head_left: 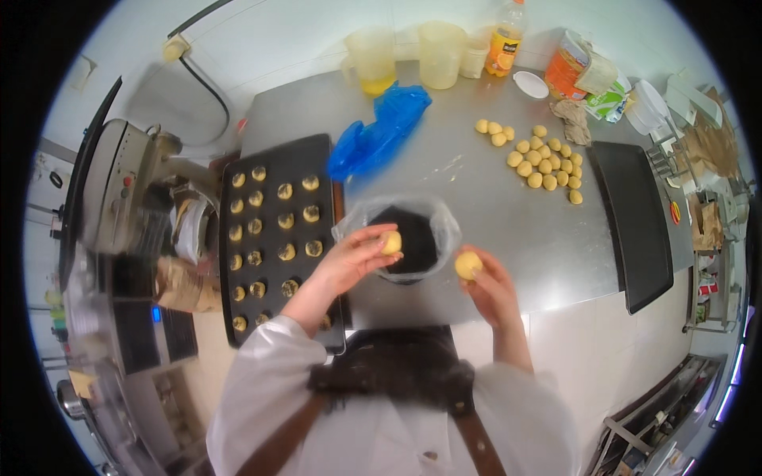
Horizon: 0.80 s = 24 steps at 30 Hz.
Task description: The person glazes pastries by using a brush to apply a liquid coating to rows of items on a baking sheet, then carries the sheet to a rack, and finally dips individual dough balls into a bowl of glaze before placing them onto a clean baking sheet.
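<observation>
My left hand (359,258) pinches a pale yellow dough ball (391,243) over a bowl lined with a clear plastic bag (447,226). Inside that bowl lies a dark, black filling (411,238), partly hidden by the hand. Just right of the bowl, my right hand (494,287) grips another dough ball (468,266) between thumb and fingers. On the left, a black baking tray (270,218) carries rows of dough balls with dark tops (286,251). A cluster of plain dough balls (545,165) rests on the steel table at the back right.
A crumpled blue plastic bag (381,131) lies behind the bowl. Pitchers (441,54), an orange drink bottle (506,41) and an orange tub (567,67) line the wall. Another black tray (635,222) sits at the table's right end. A machine (119,182) stands far left.
</observation>
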Each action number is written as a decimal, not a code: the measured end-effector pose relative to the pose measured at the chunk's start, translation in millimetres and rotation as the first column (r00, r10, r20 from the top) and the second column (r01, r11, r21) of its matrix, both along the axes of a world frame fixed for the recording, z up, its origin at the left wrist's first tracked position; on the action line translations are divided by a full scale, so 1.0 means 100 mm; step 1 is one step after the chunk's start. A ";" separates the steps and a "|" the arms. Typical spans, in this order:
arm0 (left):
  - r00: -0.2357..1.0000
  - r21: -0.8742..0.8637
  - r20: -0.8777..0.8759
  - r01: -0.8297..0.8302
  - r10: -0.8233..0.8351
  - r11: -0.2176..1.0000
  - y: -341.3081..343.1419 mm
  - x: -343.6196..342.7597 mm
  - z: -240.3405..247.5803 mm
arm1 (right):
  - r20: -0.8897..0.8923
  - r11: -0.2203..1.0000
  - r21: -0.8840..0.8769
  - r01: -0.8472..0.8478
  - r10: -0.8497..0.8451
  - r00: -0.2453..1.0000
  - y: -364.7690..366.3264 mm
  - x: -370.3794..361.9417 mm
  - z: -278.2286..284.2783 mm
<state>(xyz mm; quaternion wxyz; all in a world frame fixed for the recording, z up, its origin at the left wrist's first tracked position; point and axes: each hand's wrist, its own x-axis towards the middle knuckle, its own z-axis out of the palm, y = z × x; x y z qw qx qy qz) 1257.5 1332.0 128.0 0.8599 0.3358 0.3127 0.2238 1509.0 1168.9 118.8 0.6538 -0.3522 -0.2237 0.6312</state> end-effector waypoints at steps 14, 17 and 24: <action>0.790 0.818 -0.566 0.574 0.235 0.040 0.32 0.11 -0.62 | 0.977 0.998 -0.062 0.000 0.061 0.207 0.65 -0.47 -0.60; 0.699 0.724 -0.654 0.689 0.289 -0.031 0.26 0.25 -0.93 | 0.999 0.995 -0.010 -0.102 0.006 -0.041 0.72 -0.49 -0.89; 0.722 0.714 -0.581 0.674 0.374 -0.192 0.23 0.19 -0.89 | 0.997 0.981 -0.070 -0.183 0.065 -0.037 0.75 -0.41 -0.84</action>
